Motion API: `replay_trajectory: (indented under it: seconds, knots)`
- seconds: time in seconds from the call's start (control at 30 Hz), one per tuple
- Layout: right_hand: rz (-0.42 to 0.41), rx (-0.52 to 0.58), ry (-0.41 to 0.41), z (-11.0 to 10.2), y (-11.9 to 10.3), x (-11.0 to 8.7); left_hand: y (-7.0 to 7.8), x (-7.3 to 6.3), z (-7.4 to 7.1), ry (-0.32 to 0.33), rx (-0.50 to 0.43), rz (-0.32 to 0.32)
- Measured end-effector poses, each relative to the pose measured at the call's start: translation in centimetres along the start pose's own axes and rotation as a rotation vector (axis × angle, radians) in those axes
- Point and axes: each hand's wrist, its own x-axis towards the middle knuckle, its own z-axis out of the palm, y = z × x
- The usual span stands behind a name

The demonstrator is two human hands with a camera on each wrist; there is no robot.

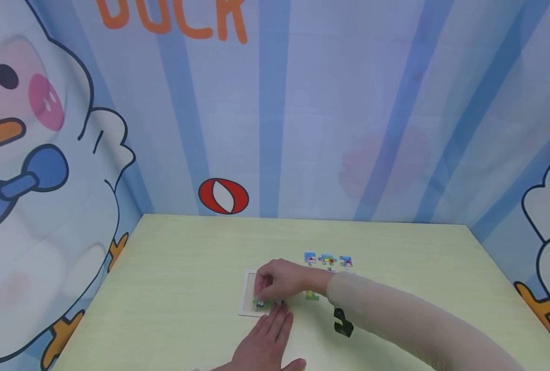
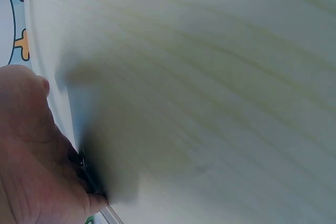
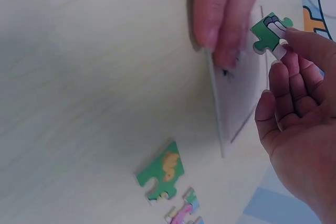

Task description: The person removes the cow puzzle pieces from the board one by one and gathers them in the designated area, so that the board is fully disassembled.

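My right hand (image 1: 284, 281) is over a shallow white puzzle tray (image 1: 243, 304). In the right wrist view its thumb and fingertips pinch a green jigsaw piece (image 3: 270, 34) with a dark-and-white drawing on it. The piece is just above the tray's surface in that view. My left hand (image 1: 263, 340) lies at the tray's near edge, its straight fingers resting on the tray's lower right corner. The right wrist view shows two of those fingers (image 3: 215, 19) at the tray's edge. In the left wrist view, only part of the left hand (image 2: 31, 156) appears.
Right of the tray lie several loose jigsaw pieces, among them a blue one (image 1: 310, 257) and a green one (image 1: 312, 295); the right forearm (image 1: 386, 314) partly covers this group. A black object (image 1: 343, 322) shows under the right sleeve. A duck-print cloth (image 1: 312, 113) stands behind the table (image 1: 187, 268).
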Motion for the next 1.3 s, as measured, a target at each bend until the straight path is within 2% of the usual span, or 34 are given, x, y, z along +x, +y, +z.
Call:
replay_trajectory:
  seconds: [0.4,0.53,0.77,1.3]
  knots:
    - [-0.041,-0.015,0.045,-3.0,0.7,-1.5,-0.2,0.0,0.3,0.055,-0.010,0.034]
    - [-0.032,-0.010,0.047,-3.6,1.3,-2.3,-0.2,0.0,0.3,0.039,-0.006,0.027]
    - [0.008,-0.031,0.070,-4.4,2.3,-3.6,-0.2,0.1,0.5,0.070,0.017,0.038]
    - [0.061,-0.024,0.099,-5.7,4.5,-7.0,0.0,0.1,0.1,0.020,0.026,0.017]
